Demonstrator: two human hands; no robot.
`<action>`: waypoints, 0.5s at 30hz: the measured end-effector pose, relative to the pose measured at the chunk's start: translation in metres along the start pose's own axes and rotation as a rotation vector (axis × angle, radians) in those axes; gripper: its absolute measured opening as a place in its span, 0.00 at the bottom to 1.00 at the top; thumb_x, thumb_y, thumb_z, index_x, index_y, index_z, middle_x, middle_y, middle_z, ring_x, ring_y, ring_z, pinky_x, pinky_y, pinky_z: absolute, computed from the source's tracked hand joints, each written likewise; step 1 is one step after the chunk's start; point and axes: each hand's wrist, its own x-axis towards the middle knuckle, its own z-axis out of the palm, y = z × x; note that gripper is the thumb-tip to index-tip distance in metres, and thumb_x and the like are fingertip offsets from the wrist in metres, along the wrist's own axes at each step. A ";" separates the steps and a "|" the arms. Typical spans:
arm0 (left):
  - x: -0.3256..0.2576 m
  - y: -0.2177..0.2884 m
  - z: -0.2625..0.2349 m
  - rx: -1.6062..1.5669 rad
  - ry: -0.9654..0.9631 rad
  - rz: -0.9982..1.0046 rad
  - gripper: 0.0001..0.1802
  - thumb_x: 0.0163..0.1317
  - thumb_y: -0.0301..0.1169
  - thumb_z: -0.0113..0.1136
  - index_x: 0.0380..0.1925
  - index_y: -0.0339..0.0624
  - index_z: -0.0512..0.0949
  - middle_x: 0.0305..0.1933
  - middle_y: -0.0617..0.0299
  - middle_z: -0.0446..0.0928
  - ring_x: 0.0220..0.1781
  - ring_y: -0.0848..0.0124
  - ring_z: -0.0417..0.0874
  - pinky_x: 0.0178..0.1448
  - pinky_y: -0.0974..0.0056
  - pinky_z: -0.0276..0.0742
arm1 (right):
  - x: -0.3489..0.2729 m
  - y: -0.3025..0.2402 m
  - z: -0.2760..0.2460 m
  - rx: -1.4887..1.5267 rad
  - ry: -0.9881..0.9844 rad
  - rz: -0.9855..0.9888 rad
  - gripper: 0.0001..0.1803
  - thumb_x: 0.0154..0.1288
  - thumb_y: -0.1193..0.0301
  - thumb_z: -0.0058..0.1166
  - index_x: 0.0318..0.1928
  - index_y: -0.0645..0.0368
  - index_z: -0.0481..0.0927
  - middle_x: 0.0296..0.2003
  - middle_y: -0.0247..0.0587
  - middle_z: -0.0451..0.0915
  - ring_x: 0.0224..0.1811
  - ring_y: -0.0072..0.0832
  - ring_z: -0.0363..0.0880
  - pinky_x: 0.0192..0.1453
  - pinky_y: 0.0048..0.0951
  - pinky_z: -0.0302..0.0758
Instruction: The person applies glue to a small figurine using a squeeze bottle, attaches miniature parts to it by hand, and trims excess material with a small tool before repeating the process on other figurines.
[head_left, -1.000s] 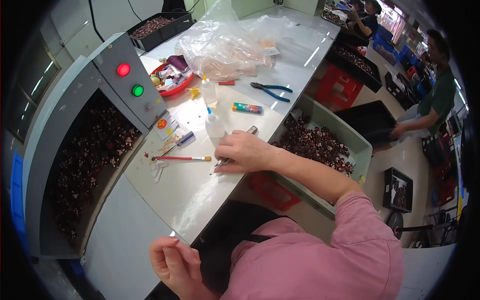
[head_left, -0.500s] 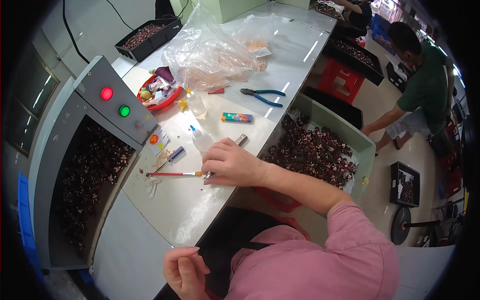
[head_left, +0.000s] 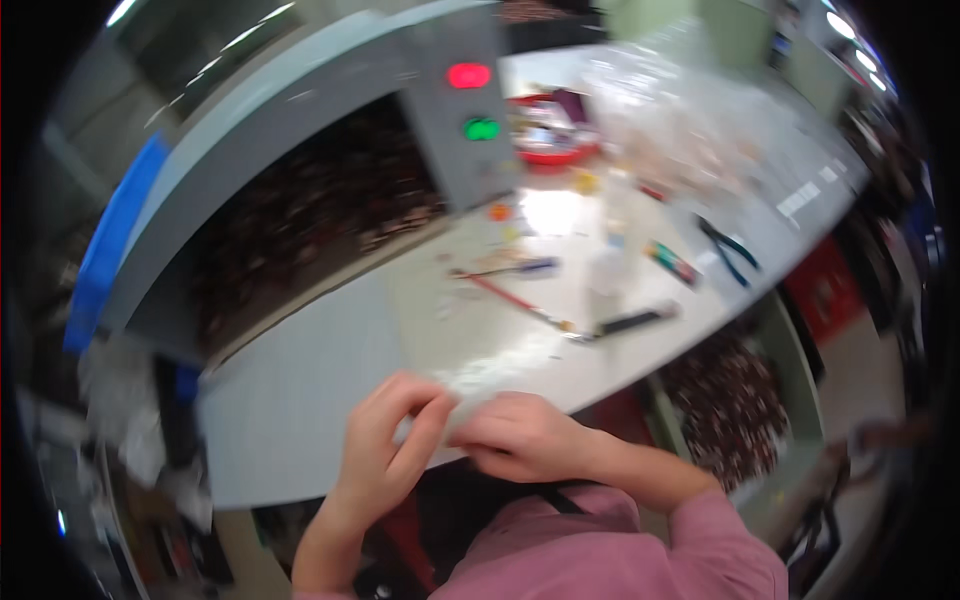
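My left hand (head_left: 392,437) and my right hand (head_left: 528,436) meet at the table's near edge, their fingers curled toward each other. Both look closed in a pinch. Something pale shows between the fingertips, too blurred to name. Beyond them on the white table (head_left: 320,390) lies a thin red-handled paintbrush (head_left: 512,299), its tip close to a dark, bar-shaped tool (head_left: 630,321). A screwdriver with a blue handle (head_left: 538,266) rests past the brush. Farther off are a whitish squeeze bottle (head_left: 606,270), a colourful small box (head_left: 672,263) and blue-handled pliers (head_left: 735,255).
On the left stands a grey machine (head_left: 450,150) with red and green lights and dark pieces inside its opening. A red basket (head_left: 560,155) of small items and clear plastic bags (head_left: 670,110) sit at the back. Below the table's right edge is a pale green bin (head_left: 800,370) of dark bits.
The view has swung to the left and blurred. My right hand has left the spot by the brush and come to my left hand, uncovering the dark bar-shaped tool.
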 end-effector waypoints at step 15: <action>0.174 -0.178 -0.023 0.680 0.094 -0.208 0.19 0.62 0.37 0.51 0.52 0.43 0.74 0.39 0.41 0.79 0.42 0.51 0.81 0.47 0.55 0.74 | -0.024 0.032 0.008 0.041 0.029 0.123 0.09 0.54 0.75 0.50 0.38 0.55 0.75 0.30 0.40 0.75 0.32 0.40 0.77 0.35 0.39 0.74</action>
